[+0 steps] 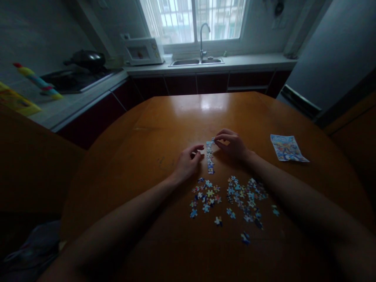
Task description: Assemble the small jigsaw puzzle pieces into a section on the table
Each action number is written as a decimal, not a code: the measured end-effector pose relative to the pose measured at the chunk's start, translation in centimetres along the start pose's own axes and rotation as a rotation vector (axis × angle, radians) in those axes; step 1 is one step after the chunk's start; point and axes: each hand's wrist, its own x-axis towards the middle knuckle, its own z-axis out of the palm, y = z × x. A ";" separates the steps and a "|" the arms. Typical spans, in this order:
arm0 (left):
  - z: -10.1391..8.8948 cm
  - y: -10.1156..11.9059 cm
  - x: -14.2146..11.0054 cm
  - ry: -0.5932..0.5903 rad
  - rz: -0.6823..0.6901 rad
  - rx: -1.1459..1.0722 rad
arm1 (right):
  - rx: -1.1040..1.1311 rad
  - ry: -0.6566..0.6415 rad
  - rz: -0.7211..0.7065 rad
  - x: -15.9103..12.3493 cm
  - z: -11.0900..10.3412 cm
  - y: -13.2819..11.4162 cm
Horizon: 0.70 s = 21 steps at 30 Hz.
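- At the middle of the wooden tabletop [164, 133], in the head view, a narrow strip of joined, multicoloured cardboard puzzle pieces [209, 156] lies flat, its long axis running away from the person, between the two hands.
- At the strip's far end, on its right side, sits a small blue-and-white puzzle piece [213, 140]; the right hand [233, 145] is nearer to it, its thumb and index finger seemingly pinched on it, reaching in from the right.
- To the left of the strip, the left hand [187, 161] is just beside it without touching, its fingers curled, thumb and index apart, holding nothing visible.
- On the near side of the strip, loose puzzle pieces lie in two loose clusters, a left one [209, 193] and a wider right one [241, 194], with a few strays nearer the person.
- Well to the right, a creased, printed paper sheet [288, 149] lies flat.
- Beyond the tabletop, a pale counter carries a white microwave [143, 51] and a steel sink [185, 62] under a bright window [217, 19]; a black pan [88, 59] sits on the stove at left.
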 end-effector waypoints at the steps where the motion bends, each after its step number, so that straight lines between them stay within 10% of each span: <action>1: 0.0 0.0 -0.1 -0.013 0.056 0.077 | -0.009 0.022 0.027 0.0 -0.3 0.5; 8: 0.4 -0.4 -0.5 -0.137 0.397 0.391 | -0.040 0.018 -0.018 0.0 -0.1 1.8; 21: 0.3 -0.1 -0.9 -0.226 0.372 0.541 | -0.111 -0.173 -0.003 -0.2 0.1 1.8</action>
